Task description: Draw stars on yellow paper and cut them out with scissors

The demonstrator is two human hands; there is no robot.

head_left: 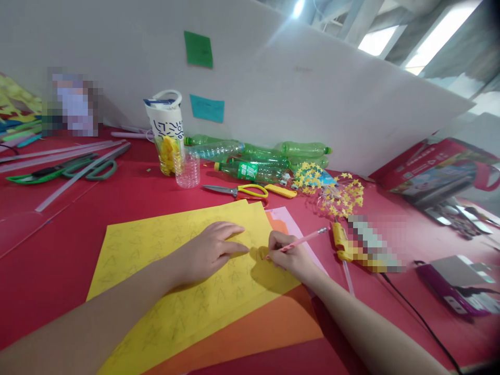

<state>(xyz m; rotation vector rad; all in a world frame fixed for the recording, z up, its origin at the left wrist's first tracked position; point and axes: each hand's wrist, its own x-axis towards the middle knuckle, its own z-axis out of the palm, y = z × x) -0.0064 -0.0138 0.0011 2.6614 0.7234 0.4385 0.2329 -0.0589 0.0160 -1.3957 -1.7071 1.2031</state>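
Note:
My right hand (287, 255) is closed around a pink pencil (302, 239), its tip down on a yellow sheet of paper (187, 317). Rows of hand-drawn stars cover much of that sheet. Lying flat on the same sheet, with fingers stretched out, my left hand (214, 247) holds nothing. An orange sheet (250, 336) sticks out from under the yellow one at the front, and a pink sheet (299, 234) shows at its right. Just behind the paper are yellow-handled scissors (234, 190) and a yellow box cutter (281, 191).
Several green plastic bottles (250, 169) lie along the white wall, near a patterned cup (167, 122) and a clear cut bottle piece (187, 169). Yellow star decorations (328, 190) and a yellow glue gun (340, 240) are at right. Green-handled scissors (97, 169) and glue sticks lie left.

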